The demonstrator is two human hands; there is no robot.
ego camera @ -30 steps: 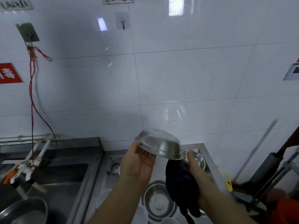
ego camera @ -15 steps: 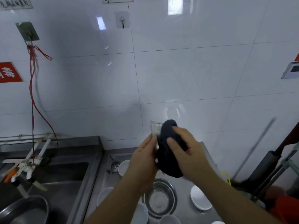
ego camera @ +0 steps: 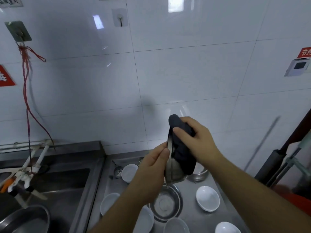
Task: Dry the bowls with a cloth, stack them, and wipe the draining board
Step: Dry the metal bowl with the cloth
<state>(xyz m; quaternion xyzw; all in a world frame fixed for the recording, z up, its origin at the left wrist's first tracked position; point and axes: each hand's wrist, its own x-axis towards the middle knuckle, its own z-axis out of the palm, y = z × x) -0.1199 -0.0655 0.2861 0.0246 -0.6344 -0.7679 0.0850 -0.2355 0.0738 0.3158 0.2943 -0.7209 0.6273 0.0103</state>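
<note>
Above the steel worktop (ego camera: 193, 207) by the white tiled wall, the left hand (ego camera: 151, 167) pinches the rim of a light, slippery metal bowl (ego camera: 172, 172) while the right hand (ego camera: 200, 142) grips the soft dark cloth (ego camera: 182, 157) against it.

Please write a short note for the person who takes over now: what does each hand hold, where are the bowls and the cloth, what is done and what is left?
Left hand: grips the rim of a steel bowl, held on edge above the draining board.
Right hand: presses the dark cloth against that bowl's outside.
On the board: another steel bowl lies open side up below the hands, with white bowls around it, such as one to the right and one at the back.
Done: drying of this bowl is under way.
Left: finish it, dry the rest, stack them, wipe the board. No stack is visible yet.
</note>
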